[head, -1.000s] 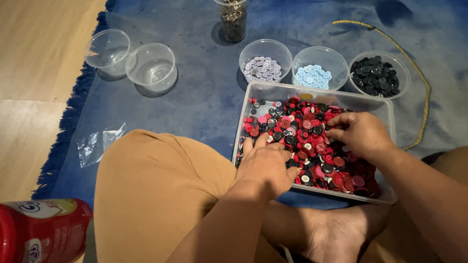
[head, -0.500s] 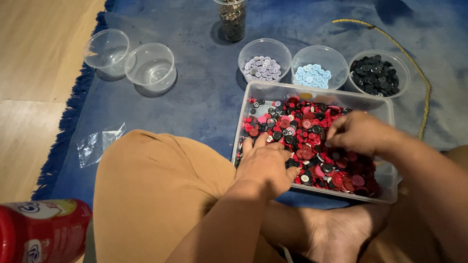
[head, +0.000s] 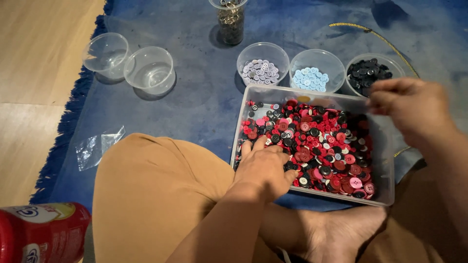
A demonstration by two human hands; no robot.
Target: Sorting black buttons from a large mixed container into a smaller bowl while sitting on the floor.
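- Button bin sits right in front of me on the blue rug, mostly reds.
- Left hand spread flat on buttons at 7 o'clock.
- Right hand lifted at 2 o'clock beside the black-button cup, fingers pinched together, too blurry to see what's in them.
- Sorting step, I reckon; next needs careful aim over that cup.

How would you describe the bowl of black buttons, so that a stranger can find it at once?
Start at the clear rectangular tray of mixed red and black buttons on the blue rug. Behind its far edge stand three small clear round bowls in a row. The bowl of black buttons is the rightmost; its neighbours hold light blue and grey ones.
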